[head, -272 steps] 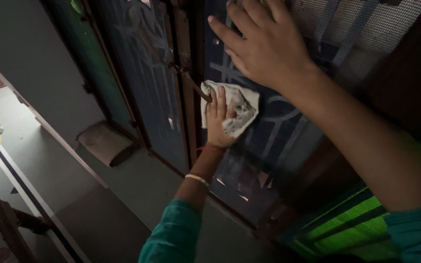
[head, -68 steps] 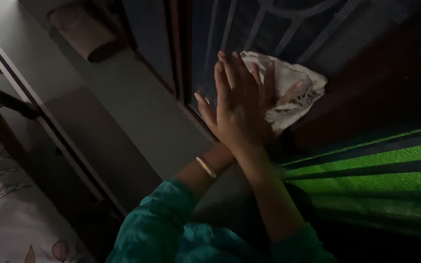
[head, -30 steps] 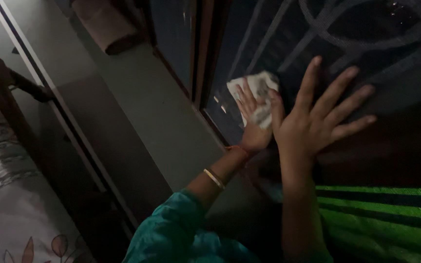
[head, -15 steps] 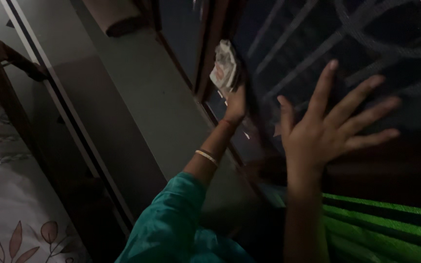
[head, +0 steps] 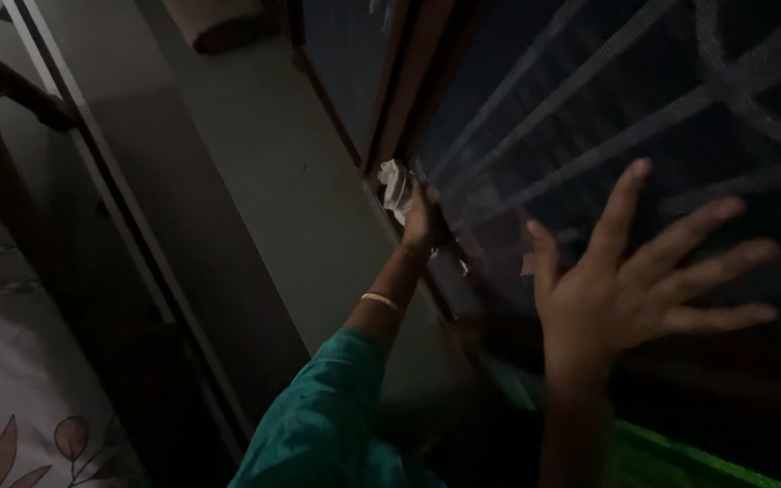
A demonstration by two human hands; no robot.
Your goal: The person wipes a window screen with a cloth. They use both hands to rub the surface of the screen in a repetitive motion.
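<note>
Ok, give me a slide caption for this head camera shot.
Left hand presses a cloth against the door frame; right hand spreads flat on the mesh panel.

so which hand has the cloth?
The left hand: it presses the pale cloth against the window frame. The right hand is empty, fingers spread flat near the mesh screen.

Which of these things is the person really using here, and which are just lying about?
In use:
- white cloth, pressed by the left hand at the frame edge
- dark mesh screen with metal bars, with the right hand spread open on it

Lying about:
- leaf-print sheet
- brown block by the wall
</note>
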